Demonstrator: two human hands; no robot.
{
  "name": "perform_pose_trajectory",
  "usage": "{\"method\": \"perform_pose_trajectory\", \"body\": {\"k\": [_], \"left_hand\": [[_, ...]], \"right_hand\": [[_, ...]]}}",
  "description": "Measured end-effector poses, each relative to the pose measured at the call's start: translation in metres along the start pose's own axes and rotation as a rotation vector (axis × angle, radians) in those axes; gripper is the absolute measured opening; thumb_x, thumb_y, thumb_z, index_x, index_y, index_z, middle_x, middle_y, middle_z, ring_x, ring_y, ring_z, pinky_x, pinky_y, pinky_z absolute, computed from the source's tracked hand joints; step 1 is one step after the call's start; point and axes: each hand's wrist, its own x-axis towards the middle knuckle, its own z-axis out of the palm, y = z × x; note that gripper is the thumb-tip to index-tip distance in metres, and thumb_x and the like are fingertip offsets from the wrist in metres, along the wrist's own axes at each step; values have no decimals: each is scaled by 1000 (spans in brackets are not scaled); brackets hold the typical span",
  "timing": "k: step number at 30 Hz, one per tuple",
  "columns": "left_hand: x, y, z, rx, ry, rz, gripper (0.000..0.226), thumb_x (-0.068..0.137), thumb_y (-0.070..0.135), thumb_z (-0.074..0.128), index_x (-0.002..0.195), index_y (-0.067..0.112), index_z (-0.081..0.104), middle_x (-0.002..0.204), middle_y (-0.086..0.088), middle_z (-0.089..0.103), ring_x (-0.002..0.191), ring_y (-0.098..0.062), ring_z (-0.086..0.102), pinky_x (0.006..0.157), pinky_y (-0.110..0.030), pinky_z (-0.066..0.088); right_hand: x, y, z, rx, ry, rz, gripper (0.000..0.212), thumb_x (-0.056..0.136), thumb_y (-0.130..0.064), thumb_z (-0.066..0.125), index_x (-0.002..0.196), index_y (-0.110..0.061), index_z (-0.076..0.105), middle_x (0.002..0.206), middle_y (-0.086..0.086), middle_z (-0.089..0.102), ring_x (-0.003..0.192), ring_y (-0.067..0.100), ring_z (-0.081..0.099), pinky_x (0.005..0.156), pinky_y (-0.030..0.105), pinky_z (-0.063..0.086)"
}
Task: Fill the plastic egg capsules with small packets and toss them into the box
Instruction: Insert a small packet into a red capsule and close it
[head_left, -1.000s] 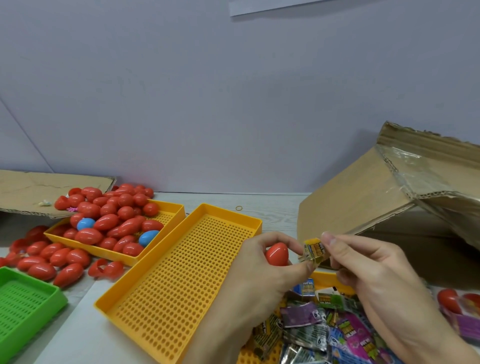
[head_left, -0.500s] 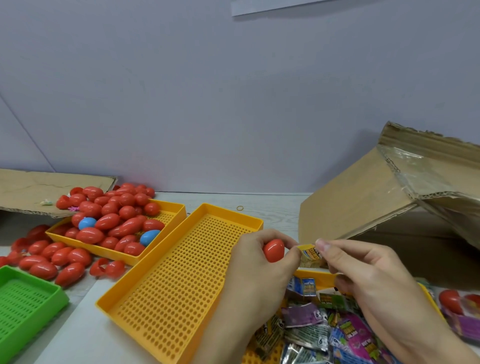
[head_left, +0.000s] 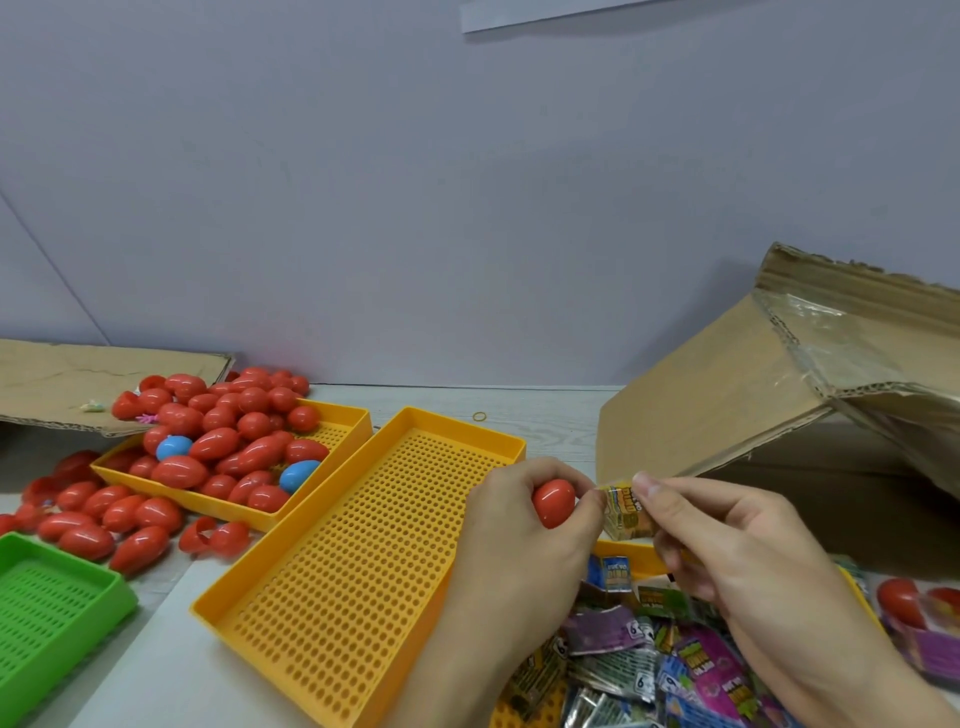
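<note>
The left hand (head_left: 524, 525) is curling its fingers around a red egg capsule (head_left: 554, 503), the capsule sitting in the crook between thumb and forefinger with only its rounded end showing. Just beside those fingers, on their right, the right hand (head_left: 737, 540) is pinching a small yellow packet (head_left: 626, 512) between thumb and forefinger; the packet is lying right against the left thumb tip and next to the capsule, though whether it is actually touching the capsule cannot be told. Beneath both sets of fingers, a heap of loose packets (head_left: 670, 660) in purple, green, blue and silver is lying in a yellow tray whose rim (head_left: 623, 552) is showing just under the right fingers. To the left of the left fingers, a perforated yellow tray (head_left: 353, 561) is lying on the table. Farther left of it, another yellow tray (head_left: 332, 441) is holding a pile of red capsules (head_left: 223, 441) with two blue capsules (head_left: 298, 475) among them, and more red ones are spilling onto the table beside a green tray (head_left: 57, 618). Behind and to the right of the right fingers, the cardboard box (head_left: 727, 395) is standing with its flap leaning open. Well right of the right fingers, near the frame edge, a further red capsule (head_left: 901, 603) is resting.
</note>
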Motion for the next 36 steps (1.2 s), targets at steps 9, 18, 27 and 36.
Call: {"method": "perform_pose_trajectory", "body": {"k": [9,18,27,36], "left_hand": [[-1,-1,0,-45,-18,-31,13,87,25,71,75,20,68,65,21,58,56,2,54,52,-11,43],[-1,0,0,-188,-177,-209,9,99,26,44,98,22,51,83,-2,52,64,-13,46,57,-27,41],[-1,-3,0,-238,-201,-181,13,95,26,62,107,29,59,97,2,61,61,-7,62,66,-25,55],[0,-6,2,-409,-196,-209,27,82,21,77,107,23,64,97,6,70,76,-14,73,87,-45,59]], "right_hand": [[1,2,-2,25,-8,3,42,61,-52,73,85,-18,79,56,4,50,48,7,42,40,15,34],[0,2,-2,-16,216,-21,30,65,-56,67,87,-38,75,60,-9,67,64,5,62,67,30,43],[-3,-4,3,-27,195,-149,19,71,-49,63,85,-43,75,60,-15,66,58,-6,60,60,20,39],[-3,-2,3,-97,159,-210,20,70,-52,62,86,-46,74,75,-12,73,72,-2,67,56,17,45]]}}
